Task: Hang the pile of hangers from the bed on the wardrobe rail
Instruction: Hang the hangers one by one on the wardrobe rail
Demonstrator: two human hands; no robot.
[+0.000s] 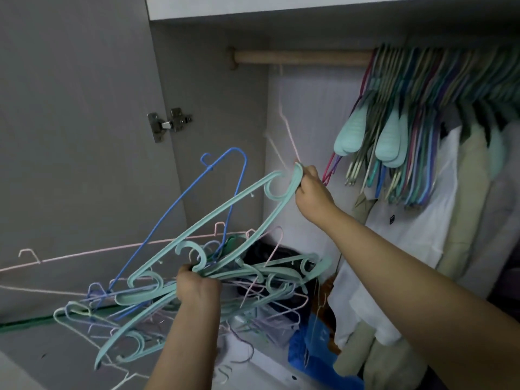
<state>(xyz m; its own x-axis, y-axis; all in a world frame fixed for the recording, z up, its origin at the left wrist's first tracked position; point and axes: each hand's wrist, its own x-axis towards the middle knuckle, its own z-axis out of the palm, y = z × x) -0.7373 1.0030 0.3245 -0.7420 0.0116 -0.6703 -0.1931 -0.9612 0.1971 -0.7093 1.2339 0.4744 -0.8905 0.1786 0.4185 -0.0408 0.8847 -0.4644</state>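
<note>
Head view: the left hand point(197, 288) is closed around a tangled bundle of mint-green plastic, blue and pale pink wire hangers point(157, 294), held low in front of the open wardrobe. The right hand point(311, 190) pinches the hook end of one long mint-green plastic hanger point(225, 212), which is lifted clear at its top while its lower arm runs down into the bundle. The round wooden wardrobe rail point(301, 58) lies above, with a bare stretch on its left and a dense row of already hung coloured hangers point(422, 122) on its right. The step in hand appears to be separating one hanger from the bundle. The next move calls for freeing its lower end, raising the hook to the bare stretch, and seating it over the rail.
</note>
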